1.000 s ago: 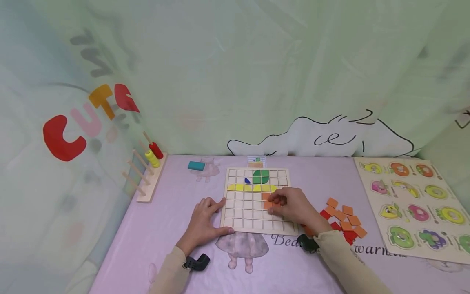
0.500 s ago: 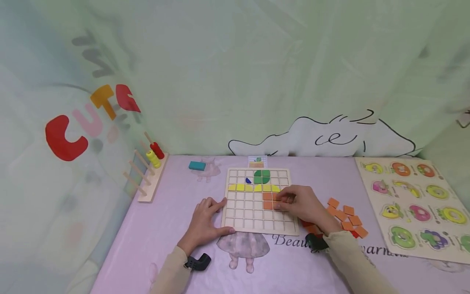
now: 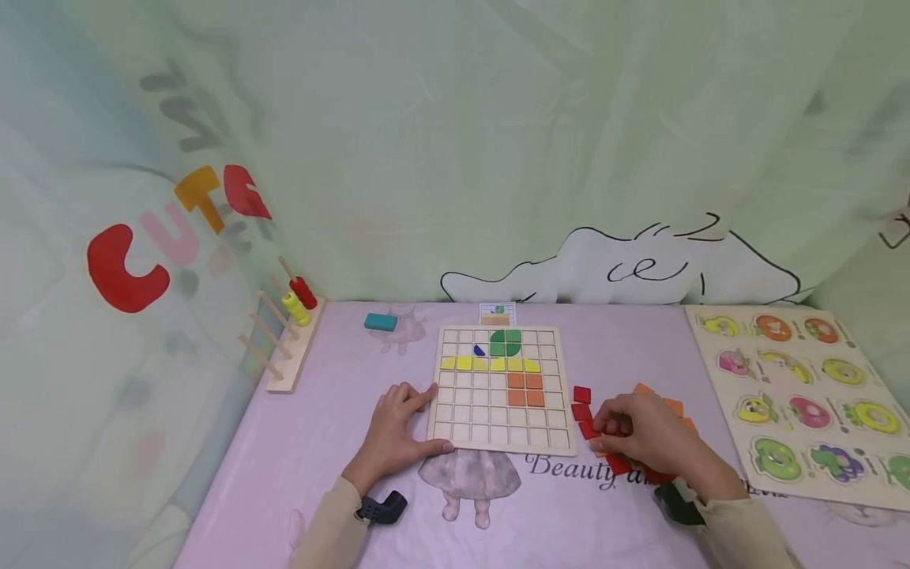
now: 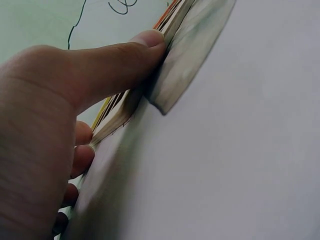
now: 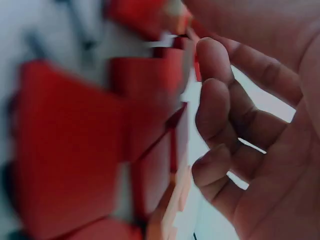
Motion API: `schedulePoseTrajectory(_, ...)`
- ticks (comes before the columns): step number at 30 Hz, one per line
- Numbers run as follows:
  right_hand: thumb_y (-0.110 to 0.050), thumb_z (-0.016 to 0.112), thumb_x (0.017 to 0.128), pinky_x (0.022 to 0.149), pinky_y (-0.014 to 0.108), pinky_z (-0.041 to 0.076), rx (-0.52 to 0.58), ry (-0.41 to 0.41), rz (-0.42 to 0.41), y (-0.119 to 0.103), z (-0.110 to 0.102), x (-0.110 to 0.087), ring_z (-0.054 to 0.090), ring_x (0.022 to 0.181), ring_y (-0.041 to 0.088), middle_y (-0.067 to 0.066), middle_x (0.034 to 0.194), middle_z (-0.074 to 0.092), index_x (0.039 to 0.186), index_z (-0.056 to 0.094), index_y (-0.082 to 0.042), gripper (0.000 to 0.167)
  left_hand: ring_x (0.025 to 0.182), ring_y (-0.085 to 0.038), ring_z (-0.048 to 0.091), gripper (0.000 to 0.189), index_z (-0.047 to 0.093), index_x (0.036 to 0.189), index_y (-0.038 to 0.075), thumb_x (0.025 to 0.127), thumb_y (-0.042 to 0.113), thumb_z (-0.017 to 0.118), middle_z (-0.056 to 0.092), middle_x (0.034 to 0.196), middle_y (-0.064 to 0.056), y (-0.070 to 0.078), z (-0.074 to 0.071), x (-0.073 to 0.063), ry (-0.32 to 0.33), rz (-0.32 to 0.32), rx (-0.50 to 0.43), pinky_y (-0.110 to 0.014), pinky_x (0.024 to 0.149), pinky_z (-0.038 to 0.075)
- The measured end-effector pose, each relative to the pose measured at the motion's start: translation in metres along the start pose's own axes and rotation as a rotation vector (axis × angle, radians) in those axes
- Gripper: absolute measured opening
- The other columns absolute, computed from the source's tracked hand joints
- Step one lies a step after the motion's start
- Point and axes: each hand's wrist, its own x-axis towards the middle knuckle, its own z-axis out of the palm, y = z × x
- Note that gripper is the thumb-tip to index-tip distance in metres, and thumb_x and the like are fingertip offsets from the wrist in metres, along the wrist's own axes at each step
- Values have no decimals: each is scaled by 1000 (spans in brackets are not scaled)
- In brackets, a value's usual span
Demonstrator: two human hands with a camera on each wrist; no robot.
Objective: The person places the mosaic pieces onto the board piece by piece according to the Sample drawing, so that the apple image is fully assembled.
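A wooden grid board (image 3: 469,435) lies on the table with green, yellow, blue and orange pieces in its upper and middle squares. My left hand (image 3: 391,431) rests at its lower left corner, thumb and forefinger spread along the edges. In the left wrist view the thumb (image 4: 120,65) presses the board's side. To the right of the board my right hand (image 3: 647,435) is over a loose pile of red tiles (image 3: 582,394) and orange tiles (image 3: 672,407). Its fingers (image 5: 215,105) are bent. Whether thumb and forefinger pinch a tile is hidden.
A small picture card (image 3: 497,314) lies behind the board. To the left are a teal block (image 3: 380,322) and a pegged wooden stand (image 3: 302,348) with yellow and red beads. A fruit puzzle board (image 3: 789,371) lies far right. A printed curtain (image 3: 498,158) hangs behind.
My right hand has left the orange squares on the grid board and moved right to the loose tiles. Orange tiles in a block now show uncovered. My left hand stays put.
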Motion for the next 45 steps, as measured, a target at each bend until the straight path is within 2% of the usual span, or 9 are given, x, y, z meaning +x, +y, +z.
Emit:
schedulePoseTrajectory(6,-34,94,79,64,25,41,-105,46,46,0,7,-5,50,75,12,-9,78,58,87,75,-22,24,92,-10,38,96,62,150,14,69,55,95,46,96,8,0,-1,0,4,-5,0,-31,84,33)
schedulePoseTrajectory(13,-31,93,81,64,24,44,-88,0,82,-6,10,-10,52,77,14,-6,80,59,91,76,-19,23,92,-10,38,97,61,151,14,70,55,95,46,97,7,0,-1,1,-12,-9,-4,-31,85,33)
schedulePoseTrajectory(18,-28,93,80,66,25,45,-97,-18,87,-7,9,-10,52,80,15,-5,81,56,87,71,-19,25,93,-11,39,97,61,151,14,69,55,95,47,97,6,0,-2,1,-14,-10,2,-32,85,34)
schedulePoseTrajectory(22,-27,92,82,64,24,44,-56,-19,72,-8,8,-10,52,77,13,-5,79,55,86,66,-18,27,93,-11,39,97,62,150,14,69,55,95,47,97,7,0,-2,2,-10,-6,2,-32,85,34)
schedulePoseTrajectory(26,-23,87,88,60,23,42,43,44,-2,-13,6,-7,50,69,9,-7,74,55,91,65,-17,23,92,-11,39,97,62,150,14,69,55,95,46,96,7,-1,-2,1,-9,-8,6,-32,85,33)
schedulePoseTrajectory(30,-21,82,94,60,22,44,95,154,-52,-23,5,6,52,67,6,-8,76,59,106,69,-15,18,92,-10,38,97,62,150,15,69,56,95,46,96,8,-2,-1,0,-7,-11,14,-32,85,33)
schedulePoseTrajectory(34,-26,83,93,62,23,49,159,225,-26,-37,10,26,58,72,11,-5,81,66,109,74,-15,21,92,-10,38,96,62,150,15,69,57,95,46,97,9,-3,-1,-1,-3,-10,13,-31,84,33)
schedulePoseTrajectory(40,-21,89,88,71,23,56,301,181,-28,-54,21,54,68,79,15,3,92,75,112,78,-8,29,93,-10,39,97,62,151,16,70,57,95,47,98,8,-2,0,0,-15,-9,6,-32,85,34)
schedulePoseTrajectory(45,-14,87,88,74,23,57,278,166,-76,-63,29,77,71,82,15,6,97,78,113,78,-6,27,93,-9,38,96,62,150,16,70,58,94,47,98,8,-1,0,-1,-11,-8,11,-31,85,34)
